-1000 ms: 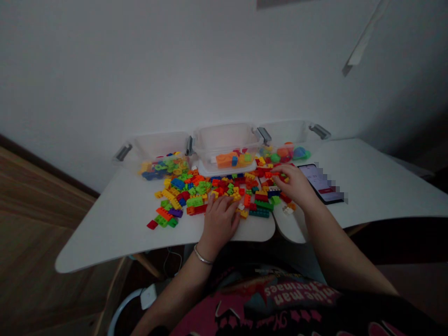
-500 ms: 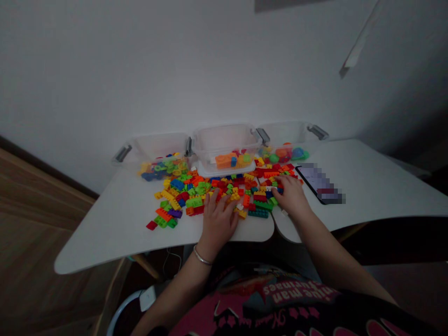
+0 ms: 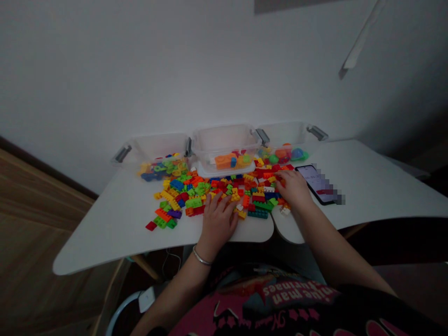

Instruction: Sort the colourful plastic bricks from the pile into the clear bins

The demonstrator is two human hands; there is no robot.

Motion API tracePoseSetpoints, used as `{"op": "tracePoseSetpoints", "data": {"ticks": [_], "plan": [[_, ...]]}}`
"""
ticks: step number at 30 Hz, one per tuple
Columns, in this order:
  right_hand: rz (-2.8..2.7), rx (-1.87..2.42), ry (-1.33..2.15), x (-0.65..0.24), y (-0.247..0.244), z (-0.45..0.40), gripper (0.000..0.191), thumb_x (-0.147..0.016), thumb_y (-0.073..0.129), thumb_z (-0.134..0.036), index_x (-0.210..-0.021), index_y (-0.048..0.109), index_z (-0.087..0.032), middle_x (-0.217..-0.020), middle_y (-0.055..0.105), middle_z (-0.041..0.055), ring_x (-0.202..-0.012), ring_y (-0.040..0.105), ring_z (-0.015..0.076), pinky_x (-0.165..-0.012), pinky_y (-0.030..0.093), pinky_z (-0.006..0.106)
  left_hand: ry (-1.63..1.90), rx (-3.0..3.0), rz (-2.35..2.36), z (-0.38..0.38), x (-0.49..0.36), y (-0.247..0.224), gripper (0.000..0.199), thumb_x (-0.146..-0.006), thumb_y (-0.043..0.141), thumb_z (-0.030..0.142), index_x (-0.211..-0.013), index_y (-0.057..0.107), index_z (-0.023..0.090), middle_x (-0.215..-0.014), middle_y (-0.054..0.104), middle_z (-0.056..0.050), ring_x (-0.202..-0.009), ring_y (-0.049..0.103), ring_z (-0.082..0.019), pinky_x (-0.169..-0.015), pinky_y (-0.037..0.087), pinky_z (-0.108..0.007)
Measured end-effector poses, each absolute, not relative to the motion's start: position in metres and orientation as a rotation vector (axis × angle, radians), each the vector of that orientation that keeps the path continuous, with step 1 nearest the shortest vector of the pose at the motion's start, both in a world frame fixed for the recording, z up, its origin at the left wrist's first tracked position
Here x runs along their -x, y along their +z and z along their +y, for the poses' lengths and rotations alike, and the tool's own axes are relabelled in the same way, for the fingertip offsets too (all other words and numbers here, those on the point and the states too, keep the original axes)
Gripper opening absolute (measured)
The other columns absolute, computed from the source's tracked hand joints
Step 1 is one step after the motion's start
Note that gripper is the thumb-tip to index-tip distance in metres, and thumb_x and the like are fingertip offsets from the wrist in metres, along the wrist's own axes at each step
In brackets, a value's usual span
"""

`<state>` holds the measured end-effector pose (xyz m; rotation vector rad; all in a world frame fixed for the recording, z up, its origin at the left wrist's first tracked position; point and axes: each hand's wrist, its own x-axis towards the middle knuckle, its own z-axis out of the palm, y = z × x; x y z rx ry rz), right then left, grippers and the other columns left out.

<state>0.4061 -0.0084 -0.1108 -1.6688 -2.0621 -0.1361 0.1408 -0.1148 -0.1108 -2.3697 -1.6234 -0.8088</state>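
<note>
Upside-down white lettering (image 3: 297,293) on the person's pink shirt (image 3: 245,312), near, reads "man"; the phone screen (image 3: 317,184), right, is pixelated, unreadable.

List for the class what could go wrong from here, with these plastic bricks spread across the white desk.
The right hand works right beside the smartphone, so a sweep could knock it or scatter bricks onto it. The white brick lies near the desk's front edge and might get pushed off, as might bricks by the left hand. The pile also reaches the clear middle tub, which a careless push could shift.
</note>
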Motion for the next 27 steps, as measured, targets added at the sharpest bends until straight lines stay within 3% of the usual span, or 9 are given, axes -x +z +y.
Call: {"op": "tracePoseSetpoints", "data": {"ticks": [4,10,14,27], "plan": [[-2.164,1.702,-0.124,-0.405,-0.111,-0.001,0.032,-0.086,0.05,-0.022,-0.107,0.074,-0.02,-0.111,0.071,0.0121,-0.107,0.058,0.0299,-0.096,0.043,0.045,-0.807,2.375,-1.62,-0.115,-0.141,-0.111,0.029,-0.09,0.056,0.027,-0.116,0.069,0.025,-0.121,0.069,-0.005,-0.123,0.054,-0.03,-0.117,0.026,-0.059],[-2.211,1.714,-0.125,-0.396,-0.108,0.002,0.033,-0.088,0.053,-0.035,-0.109,0.074,-0.019,-0.104,0.069,0.0134,-0.1,0.058,0.0305,-0.092,0.045,0.045,-0.804,2.381,-1.62,-0.115,-0.141,-0.11,0.03,-0.09,0.056,0.026,-0.117,0.068,0.026,-0.121,0.069,-0.004,-0.123,0.054,-0.03,-0.116,0.026,-0.059],[-2.201,1.74,-0.136,-0.391,-0.107,0.003,0.032,-0.085,0.055,-0.029,-0.109,0.074,-0.019,-0.104,0.069,0.0138,-0.101,0.058,0.0313,-0.091,0.045,0.044,-0.806,2.382,-1.627,-0.115,-0.142,-0.11,0.029,-0.09,0.057,0.027,-0.116,0.069,0.026,-0.121,0.069,-0.005,-0.122,0.055,-0.03,-0.116,0.026,-0.06],[-2.226,1.832,-0.127,-0.386,-0.101,0.013,0.019,-0.078,0.067,-0.034,-0.09,0.072,-0.02,-0.099,0.07,0.0116,-0.099,0.058,0.0313,-0.082,0.045,0.041,-0.797,2.392,-1.627,-0.115,-0.141,-0.109,0.031,-0.09,0.056,0.026,-0.118,0.068,0.027,-0.122,0.068,-0.005,-0.121,0.056,-0.029,-0.117,0.024,-0.06]]}}
